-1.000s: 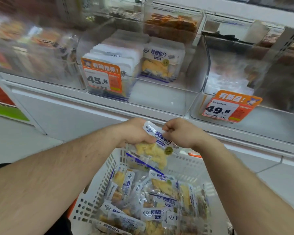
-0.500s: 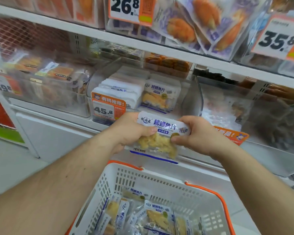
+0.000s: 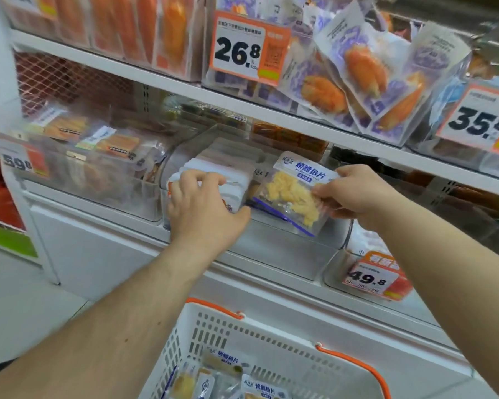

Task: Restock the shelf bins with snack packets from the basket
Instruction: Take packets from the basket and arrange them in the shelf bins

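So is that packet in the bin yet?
Partly: the packet, pinched by the right hand, hangs tilted over the bin, not yet released.

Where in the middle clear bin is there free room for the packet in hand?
Free: the bin front-right floor, below the held packet in the right hand. Crowded: left side, white packet row under the left hand; more packets behind.
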Available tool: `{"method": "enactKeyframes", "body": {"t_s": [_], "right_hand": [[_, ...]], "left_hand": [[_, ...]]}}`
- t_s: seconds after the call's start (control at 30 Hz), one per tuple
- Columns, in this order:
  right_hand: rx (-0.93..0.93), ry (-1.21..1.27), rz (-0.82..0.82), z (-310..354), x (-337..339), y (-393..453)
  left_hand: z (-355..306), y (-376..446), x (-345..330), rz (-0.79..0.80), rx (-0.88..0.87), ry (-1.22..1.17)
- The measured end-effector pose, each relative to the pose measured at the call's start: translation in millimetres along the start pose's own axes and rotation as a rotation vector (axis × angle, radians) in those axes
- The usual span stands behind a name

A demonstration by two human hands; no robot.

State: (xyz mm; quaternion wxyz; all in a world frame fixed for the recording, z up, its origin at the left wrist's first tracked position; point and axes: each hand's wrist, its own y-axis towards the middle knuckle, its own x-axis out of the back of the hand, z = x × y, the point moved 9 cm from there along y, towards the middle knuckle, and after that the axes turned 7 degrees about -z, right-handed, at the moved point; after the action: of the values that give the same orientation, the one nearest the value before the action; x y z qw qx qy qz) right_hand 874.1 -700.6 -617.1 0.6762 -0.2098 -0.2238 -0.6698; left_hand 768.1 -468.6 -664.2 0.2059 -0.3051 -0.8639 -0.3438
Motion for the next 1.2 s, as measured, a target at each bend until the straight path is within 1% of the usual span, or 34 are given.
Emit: {"method": "enactKeyframes", "body": {"t_s": [0.1,0.2,0.3,0.47,0.57,0.73,1.07,1.2], "right_hand": [[0.003,-0.071,-0.045,-2.6,-18.2,25.0],[0.0,-0.259,-0.091,-11.4,-36.6,48.2],[0.038,-0.421,-0.105,-18.7,-53.5,65.9],[0.09,-0.54,-0.135,-27.4,-68.6,88.5],[0.101,-0.528,-0.161,-34.7,-71.9,98.7],[0.056,-0.461,-0.204,-48.3,-67.8,106.6],[0.048,-0.457,-0.268,-46.2,-60.1,102.3],[0.03,-0.442,-0.347,-37.8,-48.3,85.9]], "left_hand": [[9.2,-1.7,-8.3,0.029,0.043,0.08],[14.2,-2.2,-17.7,0.057,0.049,0.111],[13.5,-1.1,-21.9,0.049,0.025,0.133],[12.4,-1.3,-31.7,0.081,0.005,0.152],[10.9,-2.9,-36.1,0.082,-0.009,0.171],[9.4,-3.1,-38.2,0.074,-0.013,0.175],[8.4,-4.0,-37.8,0.087,-0.006,0.205],[1.8,-5.6,-32.8,0.053,-0.056,0.214]]}}
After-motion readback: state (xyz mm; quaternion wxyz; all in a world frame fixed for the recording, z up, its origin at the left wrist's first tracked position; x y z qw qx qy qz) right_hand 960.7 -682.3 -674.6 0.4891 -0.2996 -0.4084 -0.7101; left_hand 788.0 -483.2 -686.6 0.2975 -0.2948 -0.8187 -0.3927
